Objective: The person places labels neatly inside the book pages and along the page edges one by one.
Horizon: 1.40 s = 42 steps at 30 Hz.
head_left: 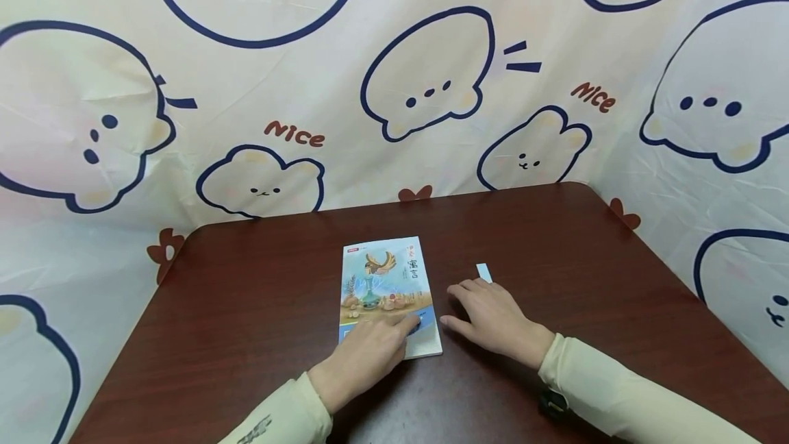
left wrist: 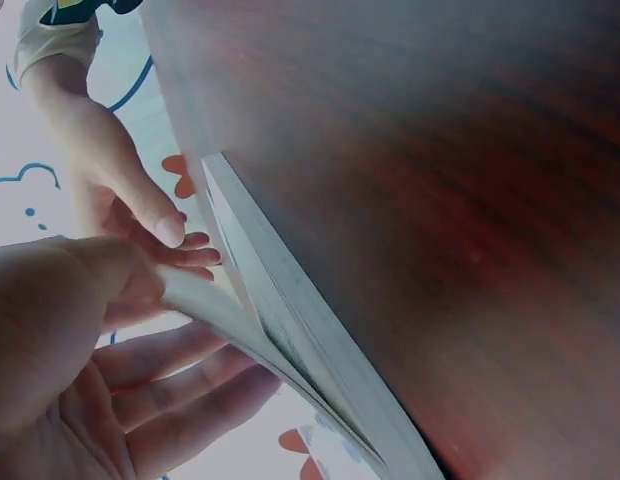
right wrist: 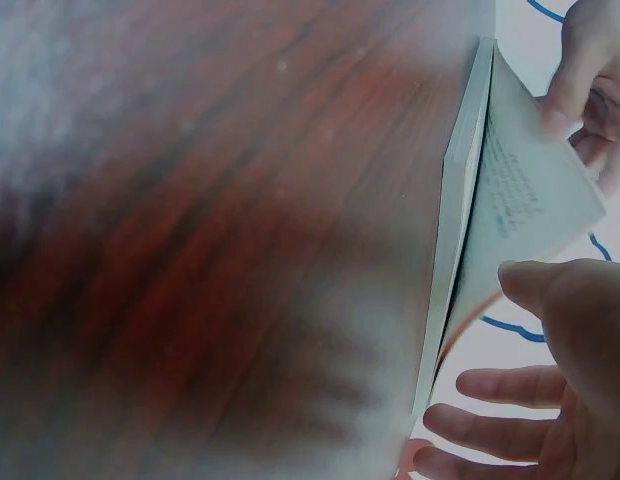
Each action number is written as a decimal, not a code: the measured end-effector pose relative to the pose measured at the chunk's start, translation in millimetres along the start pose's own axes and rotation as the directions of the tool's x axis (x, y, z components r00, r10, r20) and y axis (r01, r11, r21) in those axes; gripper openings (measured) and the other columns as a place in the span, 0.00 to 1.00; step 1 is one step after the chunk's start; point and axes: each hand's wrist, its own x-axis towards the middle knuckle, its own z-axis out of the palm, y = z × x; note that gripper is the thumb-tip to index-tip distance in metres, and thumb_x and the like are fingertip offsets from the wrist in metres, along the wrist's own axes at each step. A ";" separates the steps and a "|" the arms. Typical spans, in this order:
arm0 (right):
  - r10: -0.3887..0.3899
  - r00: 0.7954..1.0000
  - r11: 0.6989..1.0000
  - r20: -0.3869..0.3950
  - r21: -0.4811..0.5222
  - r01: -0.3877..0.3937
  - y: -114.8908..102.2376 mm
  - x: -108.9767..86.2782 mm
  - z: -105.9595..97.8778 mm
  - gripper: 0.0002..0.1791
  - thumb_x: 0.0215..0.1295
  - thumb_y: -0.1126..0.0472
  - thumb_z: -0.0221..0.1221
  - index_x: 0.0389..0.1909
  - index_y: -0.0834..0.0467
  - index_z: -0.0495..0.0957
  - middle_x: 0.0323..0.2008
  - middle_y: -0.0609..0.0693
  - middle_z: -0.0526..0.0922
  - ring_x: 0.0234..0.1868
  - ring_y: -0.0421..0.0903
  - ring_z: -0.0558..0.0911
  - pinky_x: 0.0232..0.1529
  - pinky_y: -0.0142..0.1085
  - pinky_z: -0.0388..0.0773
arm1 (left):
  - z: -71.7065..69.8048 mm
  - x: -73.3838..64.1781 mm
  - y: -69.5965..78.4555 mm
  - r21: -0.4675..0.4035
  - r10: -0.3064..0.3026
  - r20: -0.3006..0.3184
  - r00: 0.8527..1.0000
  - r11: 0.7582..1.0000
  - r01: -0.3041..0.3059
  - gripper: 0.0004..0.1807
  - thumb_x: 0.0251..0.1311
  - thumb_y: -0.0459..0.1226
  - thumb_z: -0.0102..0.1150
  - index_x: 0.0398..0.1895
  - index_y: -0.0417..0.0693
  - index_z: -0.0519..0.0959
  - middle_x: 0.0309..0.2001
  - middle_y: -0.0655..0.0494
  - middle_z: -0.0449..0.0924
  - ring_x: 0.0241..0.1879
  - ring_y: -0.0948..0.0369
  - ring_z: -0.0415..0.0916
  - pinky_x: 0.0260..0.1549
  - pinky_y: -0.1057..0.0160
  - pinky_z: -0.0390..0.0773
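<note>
A paperback book (head_left: pixel 382 273) with an illustrated light blue cover lies on the table. My left hand (head_left: pixel 370 348) is over its lower part and pinches the lifted cover with some pages between thumb and fingers. In the right wrist view a printed page (right wrist: pixel 530 190) shows on the inside of the lifted part, while the thicker block of pages stays down. Beside the book's right edge is my right hand (head_left: pixel 493 317), its fingers relaxed and apart, holding nothing. A pale blue strip (head_left: pixel 484 272) lies just beyond the right fingers, its near end hidden by them.
The brown wooden table (head_left: pixel 246 286) has rounded far corners. Hanging cloth (head_left: pixel 345 177) with cartoon outlines closes off the back and both sides. A dark object (head_left: pixel 553 403) sits at the right wrist, under the sleeve.
</note>
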 end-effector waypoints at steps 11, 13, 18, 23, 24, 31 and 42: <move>-0.051 0.998 0.998 0.021 0.041 0.050 -7.6 8.7 4.1 0.16 0.62 0.44 0.67 0.28 0.51 0.77 0.20 0.40 0.73 0.23 0.37 0.71 0.22 0.33 0.65 | -11.2 -13.3 -5.3 0.043 -0.029 -0.096 0.995 0.999 0.033 0.29 0.61 0.29 0.63 0.64 0.60 0.76 0.63 0.53 0.77 0.49 0.59 0.84 0.24 0.67 0.78; -0.065 0.998 0.997 0.023 0.052 0.064 -9.1 10.6 5.6 0.17 0.62 0.44 0.67 0.25 0.50 0.75 0.19 0.39 0.72 0.21 0.37 0.70 0.21 0.32 0.64 | -12.8 -14.6 -6.6 0.082 -0.024 -0.139 0.990 0.996 0.036 0.20 0.59 0.31 0.63 0.55 0.54 0.81 0.59 0.52 0.78 0.48 0.60 0.85 0.27 0.65 0.81; -0.077 0.995 0.993 0.067 0.097 0.071 -12.5 15.4 9.3 0.18 0.62 0.45 0.67 0.23 0.50 0.73 0.17 0.39 0.69 0.19 0.35 0.68 0.19 0.31 0.62 | -14.9 -20.3 -10.9 0.169 -0.003 -0.316 0.949 0.984 0.059 0.09 0.55 0.38 0.67 0.39 0.49 0.85 0.52 0.51 0.82 0.38 0.57 0.84 0.19 0.63 0.78; -0.069 0.991 0.992 0.117 0.109 0.056 -14.0 20.4 11.0 0.20 0.62 0.42 0.67 0.24 0.51 0.73 0.16 0.39 0.69 0.19 0.35 0.67 0.19 0.31 0.62 | -16.3 -26.3 -18.5 0.256 0.038 -0.459 0.888 0.962 0.092 0.12 0.52 0.46 0.70 0.31 0.48 0.84 0.41 0.50 0.84 0.34 0.54 0.82 0.15 0.62 0.77; -0.068 0.990 0.993 0.121 0.105 0.056 -14.0 21.0 10.9 0.21 0.62 0.41 0.67 0.24 0.51 0.73 0.17 0.39 0.69 0.19 0.36 0.67 0.19 0.32 0.62 | -16.8 -26.8 -20.1 0.261 0.040 -0.480 0.877 0.960 0.100 0.12 0.51 0.46 0.70 0.30 0.47 0.84 0.39 0.50 0.83 0.33 0.55 0.82 0.15 0.63 0.77; -0.056 0.984 0.992 0.170 0.123 0.035 -13.7 24.1 11.0 0.21 0.61 0.40 0.68 0.26 0.50 0.72 0.18 0.40 0.69 0.19 0.36 0.66 0.21 0.31 0.59 | -20.4 -29.7 -28.6 0.261 0.010 -0.606 0.796 0.947 0.187 0.16 0.46 0.43 0.76 0.23 0.47 0.76 0.37 0.48 0.82 0.34 0.54 0.80 0.13 0.61 0.75; -0.025 0.976 0.985 0.216 0.171 -0.013 -14.7 25.7 11.4 0.22 0.60 0.41 0.69 0.23 0.50 0.70 0.18 0.40 0.66 0.20 0.36 0.63 0.22 0.31 0.55 | -20.4 -39.3 -35.3 0.249 -0.039 -0.623 0.781 0.937 0.245 0.03 0.58 0.33 0.59 0.29 0.44 0.77 0.40 0.47 0.84 0.40 0.51 0.82 0.16 0.59 0.77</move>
